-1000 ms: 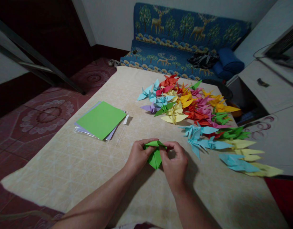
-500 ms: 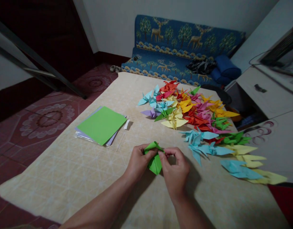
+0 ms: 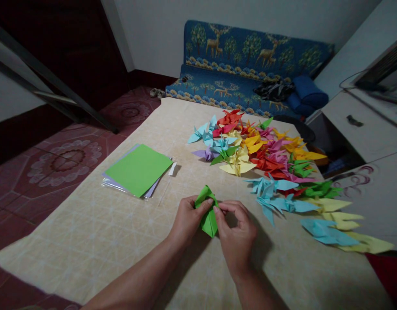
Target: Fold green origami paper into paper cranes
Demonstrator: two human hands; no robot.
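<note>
Between my hands, just above the table, is a partly folded piece of green origami paper (image 3: 208, 221), long and diamond-like with a pointed top. My left hand (image 3: 189, 217) grips its left side, the thumb pressed across its front. At the right edge my right hand (image 3: 237, 228) pinches the paper between thumb and fingers. To the right and beyond lie many folded paper cranes (image 3: 239, 162) in red, yellow, orange, pink, green, purple and light blue. A stack of square paper (image 3: 138, 170), green on top, lies left of my hands on clear plastic.
The table (image 3: 88, 241) has a cream patterned cloth. A small white tag (image 3: 173, 168) lies beside the paper stack. Behind the table stands a blue sofa (image 3: 224, 77) with deer patterns; a white cabinet (image 3: 373, 129) is at the right, a metal frame (image 3: 56, 77) at the left.
The top flap of the green paper, curled over before, now stands up as a narrower point with its right edge folded in. Both hands stay in nearly the same place.
</note>
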